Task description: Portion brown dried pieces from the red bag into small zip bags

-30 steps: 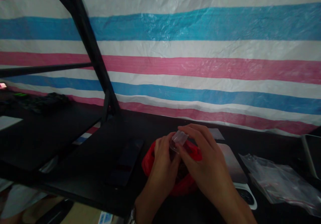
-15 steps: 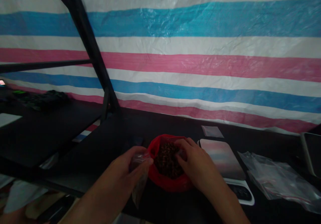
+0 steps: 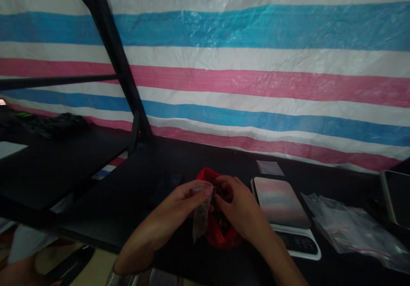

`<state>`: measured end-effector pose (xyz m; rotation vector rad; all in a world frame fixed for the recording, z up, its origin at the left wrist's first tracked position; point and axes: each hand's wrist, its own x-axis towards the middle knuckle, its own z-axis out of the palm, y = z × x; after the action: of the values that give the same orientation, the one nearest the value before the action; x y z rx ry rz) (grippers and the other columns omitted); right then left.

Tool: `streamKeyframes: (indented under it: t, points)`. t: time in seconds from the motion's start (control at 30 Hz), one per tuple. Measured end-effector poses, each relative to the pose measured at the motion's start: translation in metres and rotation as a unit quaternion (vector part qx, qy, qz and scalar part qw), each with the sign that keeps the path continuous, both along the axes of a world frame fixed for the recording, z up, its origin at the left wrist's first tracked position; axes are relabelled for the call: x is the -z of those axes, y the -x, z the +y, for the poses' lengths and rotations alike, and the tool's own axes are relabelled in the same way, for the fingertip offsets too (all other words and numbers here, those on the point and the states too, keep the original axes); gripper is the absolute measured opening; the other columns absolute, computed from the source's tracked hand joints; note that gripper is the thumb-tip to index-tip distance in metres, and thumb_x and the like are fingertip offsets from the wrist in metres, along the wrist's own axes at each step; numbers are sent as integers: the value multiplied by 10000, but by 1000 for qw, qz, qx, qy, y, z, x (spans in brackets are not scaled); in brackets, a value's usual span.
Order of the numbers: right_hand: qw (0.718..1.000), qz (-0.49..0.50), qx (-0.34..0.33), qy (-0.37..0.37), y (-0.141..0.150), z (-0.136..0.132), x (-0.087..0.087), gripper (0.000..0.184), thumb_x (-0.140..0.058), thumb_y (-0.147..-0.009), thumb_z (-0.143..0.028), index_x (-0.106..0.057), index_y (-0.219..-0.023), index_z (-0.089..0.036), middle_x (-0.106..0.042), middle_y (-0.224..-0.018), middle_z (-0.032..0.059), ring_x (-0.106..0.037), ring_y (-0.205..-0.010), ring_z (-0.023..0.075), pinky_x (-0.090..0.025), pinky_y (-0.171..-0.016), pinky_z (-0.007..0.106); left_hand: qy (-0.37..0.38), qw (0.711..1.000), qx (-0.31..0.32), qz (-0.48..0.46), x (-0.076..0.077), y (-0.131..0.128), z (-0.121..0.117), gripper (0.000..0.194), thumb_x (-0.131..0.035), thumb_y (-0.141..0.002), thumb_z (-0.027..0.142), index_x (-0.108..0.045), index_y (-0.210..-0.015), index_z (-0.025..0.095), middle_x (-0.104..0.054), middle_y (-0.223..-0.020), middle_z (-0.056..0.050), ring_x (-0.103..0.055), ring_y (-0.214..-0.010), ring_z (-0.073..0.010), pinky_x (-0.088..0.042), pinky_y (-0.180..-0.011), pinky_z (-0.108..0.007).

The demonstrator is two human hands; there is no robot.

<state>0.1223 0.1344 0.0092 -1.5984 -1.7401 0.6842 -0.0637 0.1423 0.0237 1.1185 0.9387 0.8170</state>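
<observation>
Writing: none legible.
Left hand (image 3: 179, 202): pinches small clear bag (image 3: 201, 217) by its top.
Right hand (image 3: 237, 207): fingers curled inside red bag (image 3: 221, 230), touching the clear bag.

Single head-worn view, aimed forward and slightly down across the dark bench (image 3: 134, 183), which is seen from close range. The upper frame is filled by the striped tarp (image 3: 256, 64); the hands (image 3: 208, 205) are caught low-centre.
</observation>
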Motion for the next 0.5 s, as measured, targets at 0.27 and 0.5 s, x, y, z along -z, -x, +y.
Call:
streamKeyframes:
  t: [0.27, 0.5]
  points:
    - [993, 111, 25, 23, -18, 7, 0, 334, -676, -908, -265, -697, -1240, -225, -749, -1145, 81, -743, -1002, 237, -601, -859, 358, -48, 998, -26, 43, -11, -2, -4, 358, -796, -856, 459, -779, -1121, 219, -821, -1040, -76, -775, -941, -247, -607, -822, -346]
    - [963, 254, 93, -13, -29, -4, -38, 481, -723, -844, -448, -627, -1267, -239, -714, -1225, 103, -733, -692, 171, -552, -539, 274, -171, 946, -188, 200, -10, -29, -21, 297, -739, -781, 399, -783, -1035, 252, -823, -960, -87, -759, -916, -329, -577, -878, -476]
